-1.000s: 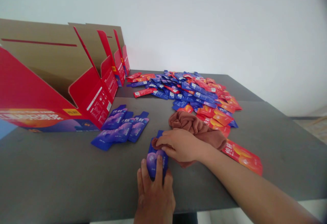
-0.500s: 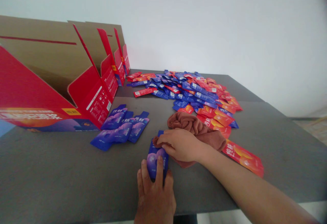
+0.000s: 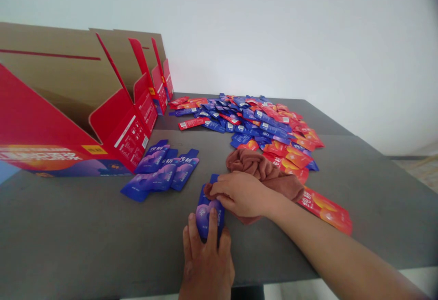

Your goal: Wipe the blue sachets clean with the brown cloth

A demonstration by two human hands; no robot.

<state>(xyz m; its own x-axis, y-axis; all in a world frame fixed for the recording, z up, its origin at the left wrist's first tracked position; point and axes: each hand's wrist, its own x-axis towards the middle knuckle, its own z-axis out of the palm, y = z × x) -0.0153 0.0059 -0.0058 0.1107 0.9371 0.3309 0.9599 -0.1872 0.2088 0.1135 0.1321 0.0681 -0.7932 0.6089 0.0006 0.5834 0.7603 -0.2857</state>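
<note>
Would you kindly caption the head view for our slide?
Left hand on a blue pouch, right hand holding a brown cloth against it.

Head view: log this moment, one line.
left hand: fingers on blue pouch | right hand: holding brown cloth on it | mixed pouch pile beyond

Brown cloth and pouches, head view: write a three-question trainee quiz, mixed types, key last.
1. True or false: fingers of the left hand rest on a blue pouch.

2. Which hand grips the brown cloth?
A) the left hand only
B) the right hand only
C) both hands

3. Fill in: the open boxes stand on the ____ side of the picture, and the big pile of pouches lies farther over.

Key: 1 true; 2 B; 3 left.
</note>
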